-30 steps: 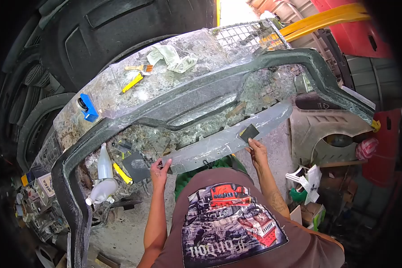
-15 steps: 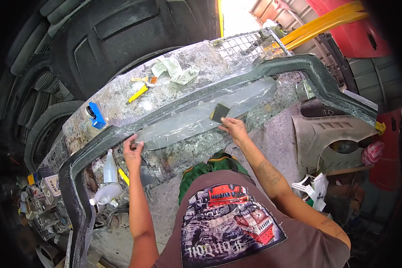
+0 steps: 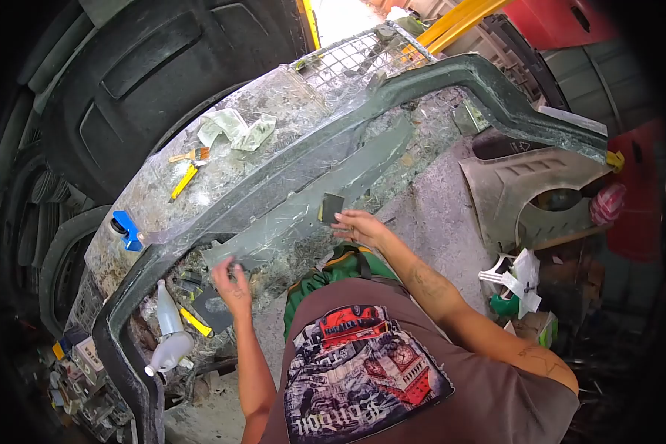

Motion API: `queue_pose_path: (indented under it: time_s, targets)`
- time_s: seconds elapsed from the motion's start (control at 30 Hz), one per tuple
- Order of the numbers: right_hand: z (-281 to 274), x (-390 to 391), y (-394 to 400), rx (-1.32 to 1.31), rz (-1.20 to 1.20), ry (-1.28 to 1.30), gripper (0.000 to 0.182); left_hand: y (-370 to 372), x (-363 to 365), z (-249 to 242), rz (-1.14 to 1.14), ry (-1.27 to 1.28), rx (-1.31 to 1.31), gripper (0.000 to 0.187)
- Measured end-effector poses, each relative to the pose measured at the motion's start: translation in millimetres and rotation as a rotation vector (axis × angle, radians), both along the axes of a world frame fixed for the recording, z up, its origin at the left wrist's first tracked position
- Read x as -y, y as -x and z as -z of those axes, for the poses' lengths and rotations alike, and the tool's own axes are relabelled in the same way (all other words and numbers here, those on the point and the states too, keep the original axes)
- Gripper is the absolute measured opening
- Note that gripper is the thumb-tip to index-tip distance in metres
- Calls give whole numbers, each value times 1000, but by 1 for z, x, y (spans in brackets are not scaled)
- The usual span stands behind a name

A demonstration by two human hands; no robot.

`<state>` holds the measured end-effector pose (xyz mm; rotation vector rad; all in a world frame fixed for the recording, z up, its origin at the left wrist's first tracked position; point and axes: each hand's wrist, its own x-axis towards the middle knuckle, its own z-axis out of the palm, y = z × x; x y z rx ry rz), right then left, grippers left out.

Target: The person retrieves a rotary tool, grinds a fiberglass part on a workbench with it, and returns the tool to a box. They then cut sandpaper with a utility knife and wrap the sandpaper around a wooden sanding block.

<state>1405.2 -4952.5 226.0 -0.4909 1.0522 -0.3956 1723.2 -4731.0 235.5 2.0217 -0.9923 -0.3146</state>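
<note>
A long grey flat panel [image 3: 288, 211] lies slantwise on the worktable, inside a large dark curved bumper-like part [image 3: 274, 172]. My left hand [image 3: 233, 287] is at the panel's lower left end, fingers apart; whether it touches the panel is unclear. Between the fingertips of my right hand [image 3: 359, 225] is a small dark rectangular pad [image 3: 331, 208], over the panel's near edge. A yellow cutter [image 3: 196, 323] and a dark square sheet [image 3: 213, 309] lie left of my left hand.
Beyond the curved part are a paintbrush [image 3: 190, 155], another yellow cutter [image 3: 184, 183], a crumpled cloth [image 3: 237, 130] and a blue tool [image 3: 126, 230]. A plastic bottle [image 3: 169, 311] lies at left. At right stands a brown fender panel [image 3: 496, 189].
The view has shifted. The panel has come nearer to me, away from the curved part's inner edge. My left hand has moved toward me, and my right hand has moved left with the pad.
</note>
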Motion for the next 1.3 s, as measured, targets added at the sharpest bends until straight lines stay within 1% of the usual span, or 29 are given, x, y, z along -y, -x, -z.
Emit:
queue_pose_path:
  time_s: [0.03,0.1,0.13,0.17,0.2,0.27,0.3,0.37,0.5,0.57,0.6,0.63,0.67,0.7,0.73,0.77,0.8,0.87,0.9,0.93,0.97,1.0,1.03,1.1,1.13,1.17,1.23,1.3]
  targets:
    - [-6,0,12,56,17,-53,29,17,10,-7,87,-31,-136,24]
    - [-10,11,33,40,-21,-84,32,57,33,-17,252,-119,-362,19]
    - [-7,19,43,19,48,5,33,79,48,-18,332,-175,-450,17]
    - [-2,25,57,-5,122,89,33,101,62,-10,404,-171,-441,17]
    - [6,35,76,4,124,63,33,123,73,1,479,-176,-438,18]
    - [28,64,110,55,171,45,36,167,100,7,562,-191,-402,20]
    - [32,72,116,60,171,11,36,186,109,13,553,-225,-403,20]
    - [29,104,117,38,221,38,43,211,136,24,684,-247,-355,21]
    - [40,143,105,116,102,22,44,241,169,25,607,-256,-313,22]
    - [32,151,102,36,179,-131,39,252,170,32,357,-253,-412,22]
    - [29,154,103,37,147,-136,39,253,171,24,341,-308,-350,25]
    - [27,157,103,94,89,-88,39,258,170,25,308,-303,-350,25]
    - [24,161,102,157,37,-41,38,263,169,26,254,-294,-206,28]
    - [18,168,98,166,18,-43,38,265,168,27,207,-291,-59,31]
    - [10,177,95,206,-8,-49,40,268,172,25,208,-267,18,41]
    - [2,183,92,242,-31,-56,42,271,177,25,198,-271,21,41]
    - [-5,189,89,240,-96,-39,41,275,184,25,200,-243,99,44]
    - [-18,194,84,214,-141,-21,39,282,197,36,170,-197,217,49]
    - [-22,196,80,188,-179,-9,37,285,203,40,132,-191,215,49]
    - [-22,196,77,116,-194,-10,32,286,209,43,118,-246,200,47]
    - [-23,197,77,120,-238,-9,32,284,212,46,104,-304,185,44]
    - [-24,198,80,141,-252,-8,30,281,212,60,130,-353,236,34]
    - [-25,200,81,163,-263,-6,29,281,210,57,91,-355,238,34]
    - [-24,201,83,172,-312,-7,25,284,205,50,103,-232,10,27]
    - [-15,201,86,142,-346,7,25,288,196,54,39,-96,48,25]
    - [-6,202,89,115,-377,22,25,293,181,57,13,-100,59,25]
    - [9,198,98,113,-406,-9,28,303,138,68,-29,-85,-110,24]
    - [28,191,109,87,-397,-79,35,311,98,34,-89,-185,-481,23]
